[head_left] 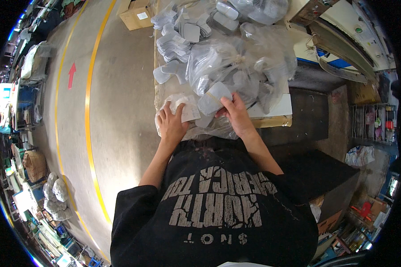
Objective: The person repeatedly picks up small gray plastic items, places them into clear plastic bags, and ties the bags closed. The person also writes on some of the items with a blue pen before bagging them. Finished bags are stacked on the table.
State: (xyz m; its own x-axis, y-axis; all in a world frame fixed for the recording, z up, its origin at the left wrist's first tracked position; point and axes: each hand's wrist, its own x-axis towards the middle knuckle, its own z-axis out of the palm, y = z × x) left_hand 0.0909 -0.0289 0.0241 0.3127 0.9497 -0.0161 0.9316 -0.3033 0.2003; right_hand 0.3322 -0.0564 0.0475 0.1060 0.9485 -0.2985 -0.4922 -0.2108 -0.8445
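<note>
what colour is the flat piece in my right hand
Pale grey; the flat piece pinched by the right hand shows best in the head view.

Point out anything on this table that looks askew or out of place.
The grey pads lie in slumped, uneven stacks, some loose beside the clear bags. The left hand rests on white paper; the right hand pinches one pad.

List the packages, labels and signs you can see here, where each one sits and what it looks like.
Clear plastic bag: middle of the table, knotted at the top, full of grey pads.
Paper slip: table's near edge, by the left hand; small, white, rectangular.
Grey pad: in the right hand; rounded, with a pale band.
Cardboard box: floor, far left of the table; brown, white label on top.
Red arrow: painted on the grey floor beside yellow lines.
</note>
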